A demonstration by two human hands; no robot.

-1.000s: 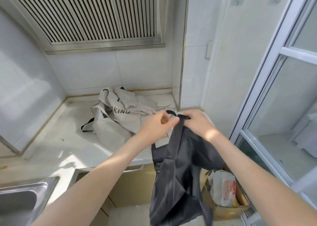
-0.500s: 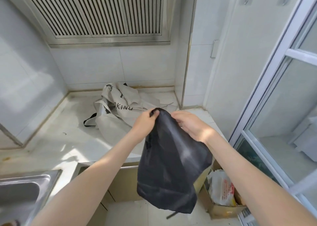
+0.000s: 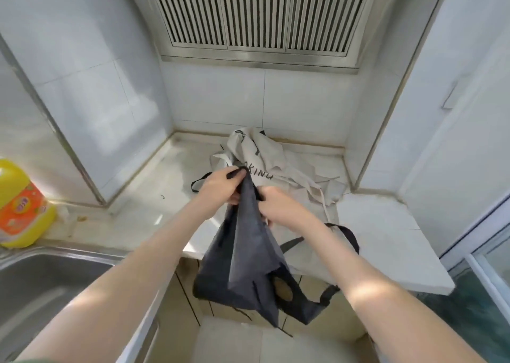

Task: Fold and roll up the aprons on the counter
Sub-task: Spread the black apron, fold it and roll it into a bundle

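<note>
The left hand [image 3: 220, 184] and right hand [image 3: 280, 205], fingers curled, each gripped the top of the dark apron [image 3: 248, 266], which hung past the surface [image 3: 386, 230] edge, with the beige apron [image 3: 265, 155] crumpled at 12 o'clock beyond them.

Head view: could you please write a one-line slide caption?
Left hand and right hand grip a dark apron over the counter edge; a crumpled beige apron lies behind.

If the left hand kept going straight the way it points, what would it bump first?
Probably the crumpled cream fabric apron with black lettering, just beyond the left hand, which grips the dark grey fabric apron. Depth is unclear.
</note>
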